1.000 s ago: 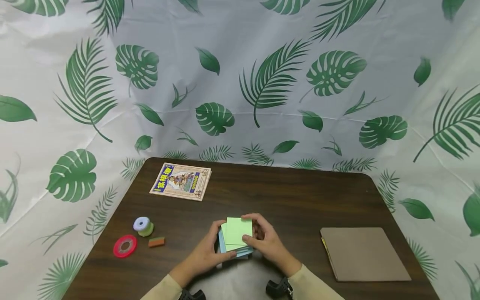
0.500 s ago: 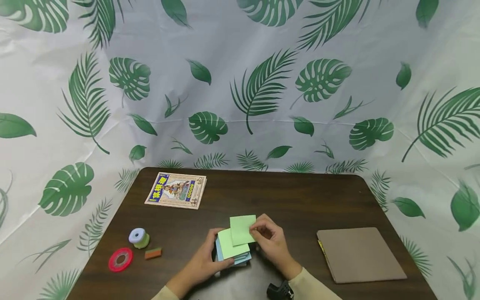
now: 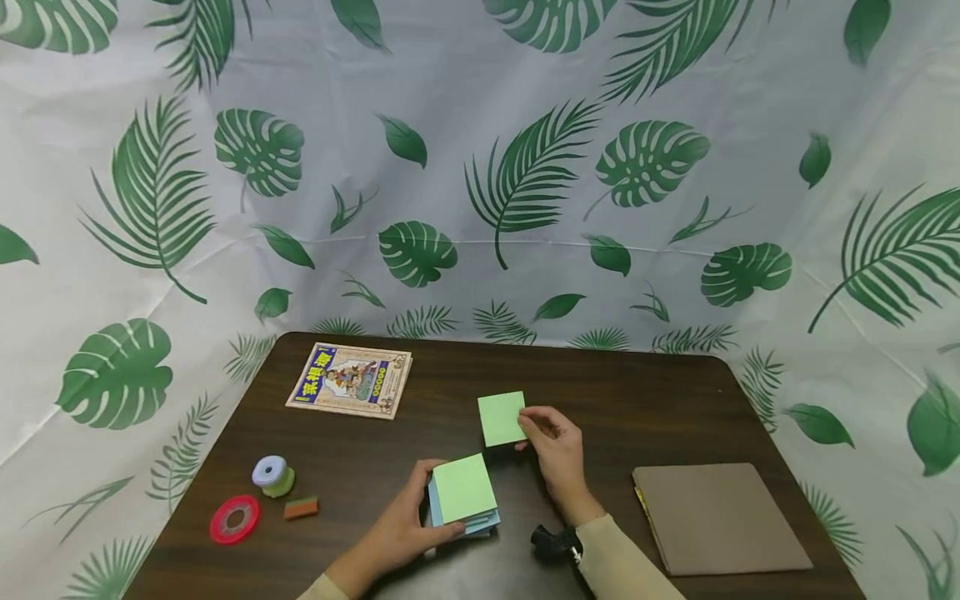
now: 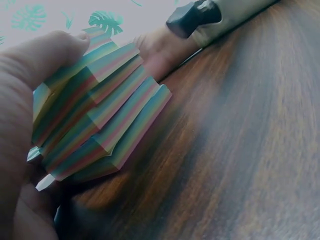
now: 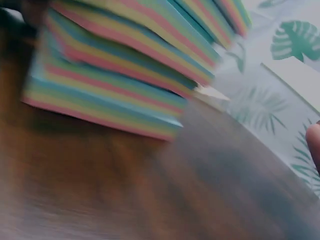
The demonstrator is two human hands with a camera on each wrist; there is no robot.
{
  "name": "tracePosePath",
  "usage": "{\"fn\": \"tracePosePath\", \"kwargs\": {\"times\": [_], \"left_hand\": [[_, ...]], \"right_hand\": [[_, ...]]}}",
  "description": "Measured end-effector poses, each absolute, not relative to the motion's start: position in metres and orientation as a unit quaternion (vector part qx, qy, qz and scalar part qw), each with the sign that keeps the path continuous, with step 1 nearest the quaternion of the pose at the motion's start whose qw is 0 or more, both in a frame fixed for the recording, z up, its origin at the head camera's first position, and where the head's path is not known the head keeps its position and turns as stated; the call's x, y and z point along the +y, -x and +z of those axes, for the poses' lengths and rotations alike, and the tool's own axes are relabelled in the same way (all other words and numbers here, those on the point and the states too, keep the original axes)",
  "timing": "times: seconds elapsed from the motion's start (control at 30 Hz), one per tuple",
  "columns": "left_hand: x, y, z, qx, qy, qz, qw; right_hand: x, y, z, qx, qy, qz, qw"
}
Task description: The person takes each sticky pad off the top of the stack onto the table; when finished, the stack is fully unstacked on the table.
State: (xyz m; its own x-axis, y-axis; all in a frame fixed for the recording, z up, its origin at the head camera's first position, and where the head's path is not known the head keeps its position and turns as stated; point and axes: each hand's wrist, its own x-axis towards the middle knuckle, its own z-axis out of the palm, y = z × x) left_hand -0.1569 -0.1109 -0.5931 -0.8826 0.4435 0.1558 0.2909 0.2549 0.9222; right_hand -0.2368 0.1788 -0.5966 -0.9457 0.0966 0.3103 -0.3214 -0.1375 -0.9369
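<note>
My left hand [image 3: 405,527] grips a stack of sticky note pads [image 3: 465,489], thumb at the near side and fingers behind. The top is pale green, with blue showing beneath. In the left wrist view, the stack's striped edges [image 4: 100,105] appear in several uneven layers, near the tabletop. Up and to the right of the stack, my right hand [image 3: 557,446] pinches a pale green sticky note [image 3: 501,419] by its right edge, apart from the stack. Whether it is one sheet or a thin pad, I cannot tell. Several striped pads [image 5: 110,95] also fill the upper left of the right wrist view.
A comic-style booklet [image 3: 351,380] lies at the table's back left. At the left are a white-and-green spool [image 3: 273,476], a red ring-shaped roll [image 3: 235,519] and a small orange-and-green block [image 3: 301,508]. A brown folder [image 3: 720,518] lies at the right on the dark wooden table [image 3: 585,379].
My right hand has drawn the green sticky note off the top of the stack and moved it up and to the right. My left hand still grips the stack, which has barely moved.
</note>
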Motion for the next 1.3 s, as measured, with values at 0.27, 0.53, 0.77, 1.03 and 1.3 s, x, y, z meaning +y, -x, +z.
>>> {"fn": "tracePosePath", "kwargs": {"times": [0.27, 0.53, 0.77, 1.03, 1.3], "left_hand": [[-0.112, 0.157, -0.592, 0.795, -0.218, 0.559, 0.085], [-0.110, 0.158, -0.590, 0.792, -0.196, 0.568, 0.108], [-0.109, 0.160, -0.591, 0.783, -0.201, 0.576, 0.122], [-0.107, 0.160, -0.593, 0.781, -0.204, 0.577, 0.122], [-0.111, 0.159, -0.592, 0.782, -0.205, 0.577, 0.120]], "right_hand": [[0.186, 0.276, -0.600, -0.687, -0.092, 0.696, 0.188], [0.188, 0.307, -0.601, -0.761, -0.115, 0.600, 0.219], [0.187, 0.323, -0.601, -0.852, -0.178, 0.420, 0.257], [0.184, 0.335, -0.604, -0.919, -0.189, 0.314, 0.143], [0.177, 0.333, -0.605, -0.949, -0.205, 0.234, 0.044]]}}
